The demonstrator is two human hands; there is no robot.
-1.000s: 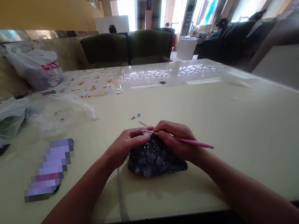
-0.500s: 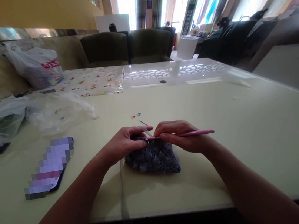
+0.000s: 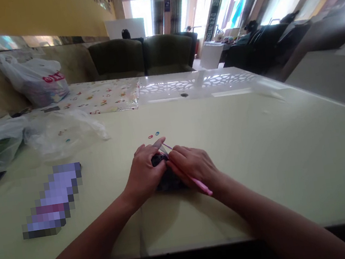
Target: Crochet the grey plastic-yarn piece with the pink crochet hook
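Observation:
My left hand (image 3: 144,168) is closed on a dark grey-purple crocheted piece (image 3: 171,181), which is mostly hidden under both hands. A translucent grey ribbon yarn (image 3: 162,149) runs up by the left fingers, and a strand of it hangs over the table's front edge. Gripped in my right hand (image 3: 193,163) is a pink crochet hook (image 3: 203,186). Its handle slants down to the right out of the palm, while its tip lies hidden among the fingers at the work. Just beyond the hands lie a pink stitch marker (image 3: 150,136) and a blue stitch marker (image 3: 157,133).
A phone (image 3: 51,199) with a blurred screen lies on the table (image 3: 260,155) to the left. Behind it are crumpled clear plastic bags (image 3: 63,135) and a full white carrier bag (image 3: 44,81). Dark chairs (image 3: 167,52) stand across the table; people sit far right.
The hook's handle has swung from level to slanting down toward me. Both hands have turned inward, covering more of the crocheted piece. The whole view has shifted slightly.

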